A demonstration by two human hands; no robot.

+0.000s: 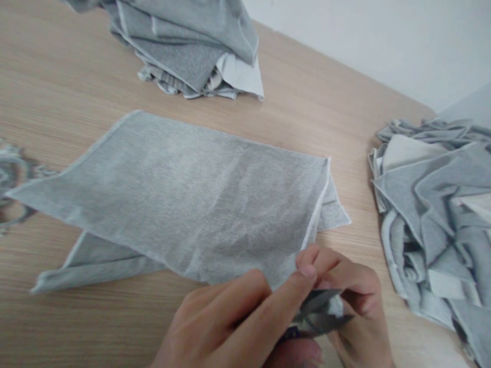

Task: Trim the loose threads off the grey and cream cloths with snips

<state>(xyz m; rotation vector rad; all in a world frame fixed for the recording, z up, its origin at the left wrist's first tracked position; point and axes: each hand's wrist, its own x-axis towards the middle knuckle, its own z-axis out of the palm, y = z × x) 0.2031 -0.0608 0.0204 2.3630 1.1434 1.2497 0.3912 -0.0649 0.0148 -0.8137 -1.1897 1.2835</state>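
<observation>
A grey cloth piece with pale edges lies spread on the table, with part of it folded underneath. My right hand is closed, pinching the cloth's near right corner. My left hand is closed around small thread snips, whose dark pointed blades stick out to the right under the fingers. A bit of dark blue handle shows by the thumb. The left index fingertip meets the right fingers at the cloth edge. The palm side of both hands is hidden.
A stack of folded grey cloth pieces sits at the back. Another loose heap of grey cloth lies on the right. At the left edge is a blurred tangle of grey scraps. A white wall borders the wooden table.
</observation>
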